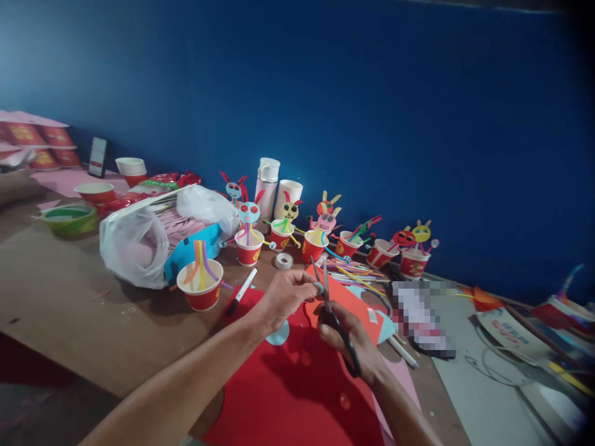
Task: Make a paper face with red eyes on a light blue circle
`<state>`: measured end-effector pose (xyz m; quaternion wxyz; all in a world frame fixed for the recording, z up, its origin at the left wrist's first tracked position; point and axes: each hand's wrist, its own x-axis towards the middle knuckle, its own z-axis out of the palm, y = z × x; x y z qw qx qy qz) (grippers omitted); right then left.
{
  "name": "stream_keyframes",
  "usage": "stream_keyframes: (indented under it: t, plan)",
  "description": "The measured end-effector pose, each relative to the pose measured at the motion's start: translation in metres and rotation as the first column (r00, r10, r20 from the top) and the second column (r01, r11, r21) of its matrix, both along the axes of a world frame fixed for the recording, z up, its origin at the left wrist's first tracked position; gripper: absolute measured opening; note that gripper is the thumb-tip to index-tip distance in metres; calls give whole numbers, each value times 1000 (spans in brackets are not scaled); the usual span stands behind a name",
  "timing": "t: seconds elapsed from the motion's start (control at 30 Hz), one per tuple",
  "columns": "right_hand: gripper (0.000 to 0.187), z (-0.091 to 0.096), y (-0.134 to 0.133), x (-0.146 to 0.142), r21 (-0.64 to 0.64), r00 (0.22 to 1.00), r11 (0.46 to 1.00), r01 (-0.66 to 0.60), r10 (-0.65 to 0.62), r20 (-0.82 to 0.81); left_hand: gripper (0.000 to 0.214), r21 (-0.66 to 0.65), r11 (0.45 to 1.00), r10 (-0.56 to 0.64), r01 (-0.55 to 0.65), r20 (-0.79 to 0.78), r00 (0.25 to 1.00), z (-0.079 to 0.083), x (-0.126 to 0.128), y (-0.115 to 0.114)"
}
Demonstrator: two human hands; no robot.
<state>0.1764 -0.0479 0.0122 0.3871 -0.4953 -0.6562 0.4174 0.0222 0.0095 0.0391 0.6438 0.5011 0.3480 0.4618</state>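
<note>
Between the thumb and fingers of my left hand [288, 297] is a small light-blue paper piece [318, 288]. My right hand [351, 337] grips black-handled scissors [328, 294], whose blades point up and stand apart beside that piece. Under both hands lies a large red paper sheet [264, 390], with an orange sheet [341, 300] partly over its upper right. A light-blue paper disc [277, 333] rests on the red sheet below my left wrist. At the sheet's upper left edge lies a white marker with a black part [242, 291].
Several red paper cups with paper animal faces, one with a blue face [250, 212], line the blue wall. A cup with colored pipe cleaners [201, 285] stands left, near a plastic bag [134, 248]. A tape roll [283, 261] lies behind my hands. Another person's arm [18, 189] shows far left.
</note>
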Motion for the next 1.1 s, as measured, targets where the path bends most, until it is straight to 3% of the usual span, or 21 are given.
stream_keyframes:
  t: [0.5,1.1]
  plan:
    - [27,-6,0,-1,-27,998,1000,-3,2,-65,7,21,1000,-22,22,-23,1000,-1,-3,2]
    - [27,1,-1,-1,-71,999,997,2,-4,-35,4,-20,998,-59,57,-103,993,11,-11,2]
